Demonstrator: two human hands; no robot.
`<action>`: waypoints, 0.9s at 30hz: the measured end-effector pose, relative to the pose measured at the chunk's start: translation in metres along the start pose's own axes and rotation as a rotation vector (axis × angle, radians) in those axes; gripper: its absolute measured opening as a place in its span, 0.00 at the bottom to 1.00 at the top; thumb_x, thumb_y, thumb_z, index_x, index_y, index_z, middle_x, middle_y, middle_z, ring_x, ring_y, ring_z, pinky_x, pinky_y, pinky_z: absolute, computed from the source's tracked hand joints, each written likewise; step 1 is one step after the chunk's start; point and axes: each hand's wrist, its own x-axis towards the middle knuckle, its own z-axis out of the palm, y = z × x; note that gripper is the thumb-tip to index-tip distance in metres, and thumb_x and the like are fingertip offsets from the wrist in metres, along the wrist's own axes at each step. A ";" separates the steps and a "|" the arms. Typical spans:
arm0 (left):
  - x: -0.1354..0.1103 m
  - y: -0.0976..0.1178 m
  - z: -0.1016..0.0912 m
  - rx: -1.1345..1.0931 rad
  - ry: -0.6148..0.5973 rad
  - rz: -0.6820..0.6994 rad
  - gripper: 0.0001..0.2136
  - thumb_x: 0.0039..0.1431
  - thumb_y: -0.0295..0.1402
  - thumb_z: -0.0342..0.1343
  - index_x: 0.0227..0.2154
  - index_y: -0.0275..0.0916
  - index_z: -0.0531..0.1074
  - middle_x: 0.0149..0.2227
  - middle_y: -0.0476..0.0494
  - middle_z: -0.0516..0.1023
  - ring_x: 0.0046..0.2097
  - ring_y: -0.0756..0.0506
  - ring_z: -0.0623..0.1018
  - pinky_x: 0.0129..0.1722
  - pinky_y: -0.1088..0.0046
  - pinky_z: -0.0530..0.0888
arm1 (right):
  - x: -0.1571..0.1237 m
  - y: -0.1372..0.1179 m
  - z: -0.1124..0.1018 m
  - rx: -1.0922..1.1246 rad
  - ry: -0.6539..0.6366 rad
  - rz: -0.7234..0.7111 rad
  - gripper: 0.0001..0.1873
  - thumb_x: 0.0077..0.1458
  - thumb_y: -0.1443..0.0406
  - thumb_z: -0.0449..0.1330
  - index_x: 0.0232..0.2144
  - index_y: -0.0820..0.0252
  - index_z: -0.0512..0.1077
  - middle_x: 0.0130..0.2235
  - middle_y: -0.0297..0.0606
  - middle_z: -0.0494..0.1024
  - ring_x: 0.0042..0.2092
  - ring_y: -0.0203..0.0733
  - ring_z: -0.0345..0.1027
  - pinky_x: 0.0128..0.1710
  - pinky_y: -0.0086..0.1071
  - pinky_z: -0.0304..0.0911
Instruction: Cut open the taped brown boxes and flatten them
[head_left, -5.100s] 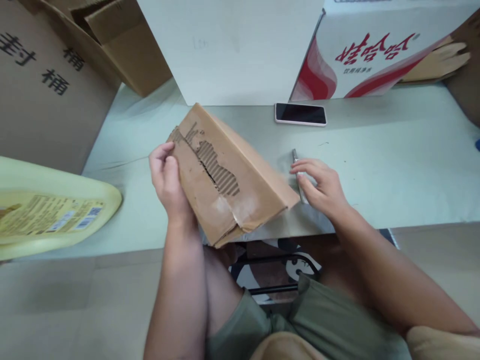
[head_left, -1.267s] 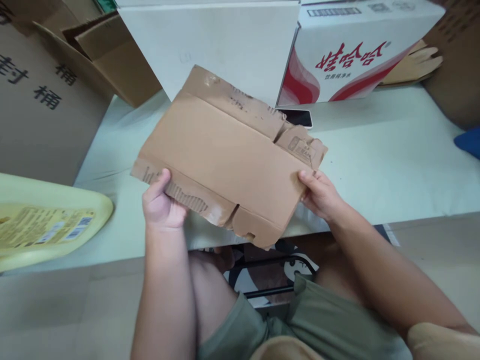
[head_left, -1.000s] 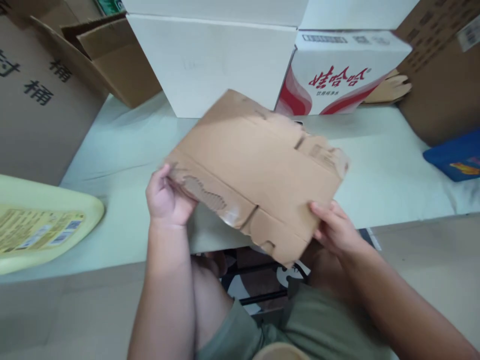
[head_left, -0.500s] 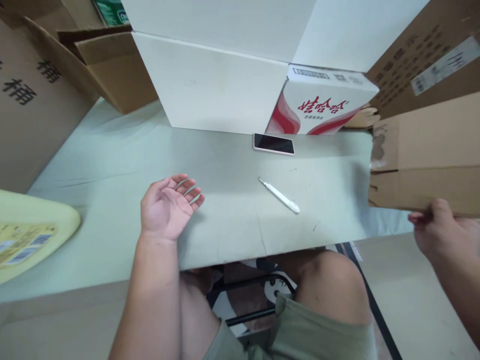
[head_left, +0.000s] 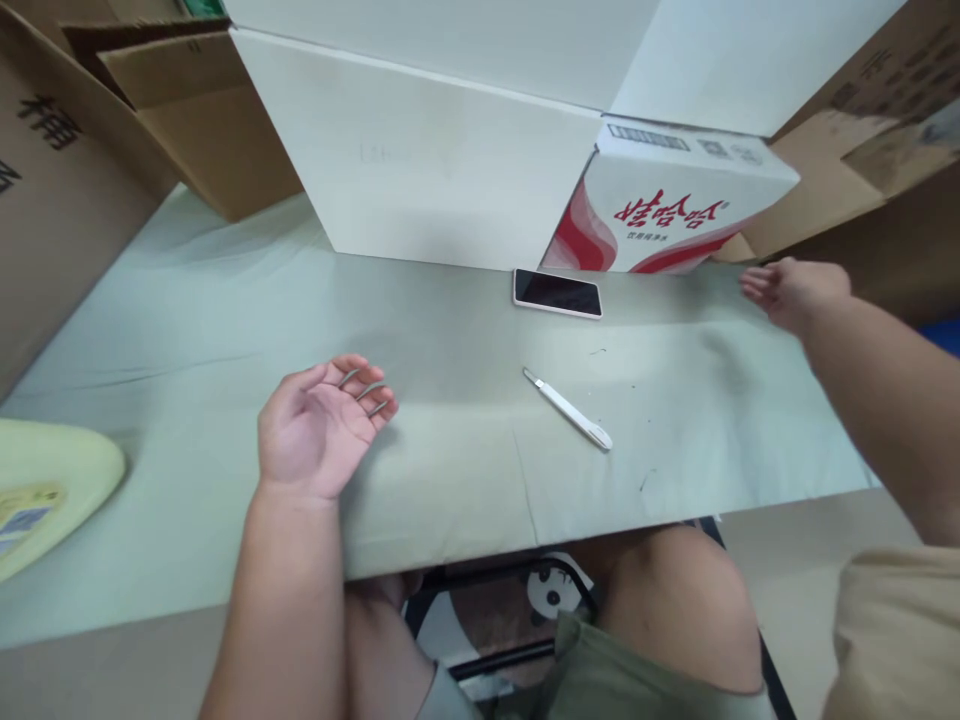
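Observation:
My left hand (head_left: 319,430) rests palm up on the pale green table (head_left: 187,330), fingers loosely spread, holding nothing. My right hand (head_left: 793,292) reaches out over the far right of the table, fingers extended and empty, close to brown cardboard (head_left: 814,190) at the right. A white craft knife (head_left: 568,410) lies on the table between my hands. A phone (head_left: 558,293) with a dark screen lies further back, near the boxes.
A large white box (head_left: 435,160) and a white carton with red print (head_left: 675,210) stand at the back. Brown cartons (head_left: 67,170) line the left side. A pale yellow object (head_left: 45,490) with a label lies at the left edge. My knees show under the table.
The flattened cardboard piece that both hands held went off to the right in my right hand and is out of it now. My left hand let go and lies open.

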 end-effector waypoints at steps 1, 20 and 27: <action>0.001 0.001 -0.001 -0.004 -0.002 0.001 0.09 0.47 0.37 0.57 0.28 0.38 0.75 0.28 0.41 0.78 0.28 0.46 0.78 0.29 0.69 0.81 | -0.009 0.006 0.002 0.017 -0.045 0.064 0.18 0.65 0.80 0.46 0.27 0.61 0.62 0.37 0.50 0.78 0.31 0.27 0.76 0.40 0.30 0.72; -0.030 0.023 -0.029 -0.223 -0.051 0.046 0.08 0.49 0.36 0.54 0.26 0.37 0.75 0.26 0.45 0.78 0.26 0.47 0.78 0.29 0.70 0.78 | -0.198 -0.071 0.062 -0.147 -0.819 -0.248 0.07 0.63 0.70 0.58 0.41 0.62 0.76 0.38 0.41 0.83 0.30 0.33 0.76 0.32 0.26 0.70; -0.030 0.037 -0.053 -0.348 -0.052 0.004 0.07 0.46 0.35 0.58 0.25 0.36 0.75 0.25 0.47 0.77 0.25 0.48 0.78 0.30 0.71 0.79 | -0.295 -0.167 0.194 -0.116 -1.066 -0.662 0.09 0.62 0.71 0.58 0.43 0.59 0.77 0.45 0.39 0.82 0.32 0.32 0.77 0.33 0.26 0.71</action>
